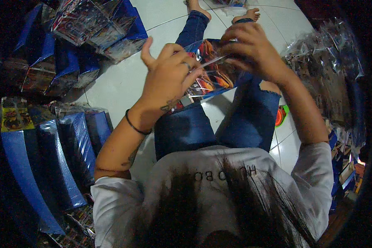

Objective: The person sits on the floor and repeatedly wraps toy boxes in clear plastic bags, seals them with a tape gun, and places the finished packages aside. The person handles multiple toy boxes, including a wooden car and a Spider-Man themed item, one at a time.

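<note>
A packet with a colourful red, orange and dark print (213, 80) lies across my thighs, wrapped in shiny clear plastic. My left hand (167, 68) is closed on the near-left part of the clear plastic, thumb against fingers, with one finger sticking up free. Over the packet's far right side, my right hand (250, 49) is bent and slightly blurred, its fingertips closed at the same plastic. A narrow, pale strip or folded edge of plastic (213, 62) stretches between the two hands. What lies under my right fingers is partly hidden.
Blue-sided packs in clear wrap (70, 62) pile up at the left, with more blue packs (74, 136) standing nearer. Plastic-wrapped goods (326, 66) are heaped at the right. A green and orange roll-shaped thing (282, 115) rests on the white tiled floor (161, 20) beside my right leg.
</note>
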`<state>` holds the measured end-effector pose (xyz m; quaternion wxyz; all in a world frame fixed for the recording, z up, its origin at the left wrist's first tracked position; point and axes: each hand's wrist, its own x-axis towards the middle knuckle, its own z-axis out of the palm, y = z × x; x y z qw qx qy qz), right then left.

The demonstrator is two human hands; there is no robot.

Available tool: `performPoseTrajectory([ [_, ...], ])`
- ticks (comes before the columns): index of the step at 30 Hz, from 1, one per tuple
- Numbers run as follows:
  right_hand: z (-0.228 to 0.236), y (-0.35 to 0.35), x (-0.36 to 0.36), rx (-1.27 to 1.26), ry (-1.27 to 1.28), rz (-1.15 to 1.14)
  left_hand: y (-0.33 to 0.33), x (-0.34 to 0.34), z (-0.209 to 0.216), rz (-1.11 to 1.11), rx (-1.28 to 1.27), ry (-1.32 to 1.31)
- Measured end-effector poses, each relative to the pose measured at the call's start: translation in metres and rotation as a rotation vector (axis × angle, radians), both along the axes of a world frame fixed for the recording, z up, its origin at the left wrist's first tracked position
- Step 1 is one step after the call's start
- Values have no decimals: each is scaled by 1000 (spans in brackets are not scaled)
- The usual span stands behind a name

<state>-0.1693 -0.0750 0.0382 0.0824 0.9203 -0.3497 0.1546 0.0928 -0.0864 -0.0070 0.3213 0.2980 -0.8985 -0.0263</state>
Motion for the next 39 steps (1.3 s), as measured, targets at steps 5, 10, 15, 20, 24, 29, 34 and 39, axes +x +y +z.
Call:
performPoseTrajectory([
  [5, -22, 15, 32, -40, -117, -281, 11, 22, 1, 112, -7, -10],
  [10, -29, 53, 85, 4, -35, -153, 16, 27, -7, 128, 10, 20],
  [15, -49, 63, 92, 112, -308, -242, 16, 47, -8, 102, 274, 171],
  [20, -48, 57, 86, 164, -317, -243, 16, 50, -16, 119, 254, 193],
  [24, -43, 56, 93, 165, -276, -208, 19, 47, -18, 80, 259, 174],
  [29, -48, 62, 92, 175, -193, -187, 8, 37, -10, -19, 113, 152],
  [34, -52, 66, 95, 107, -299, -264, -13, 15, -16, -100, 196, 175],
  [39, -54, 71, 80, 64, -377, -267, -12, 23, -30, -361, 45, 129],
])
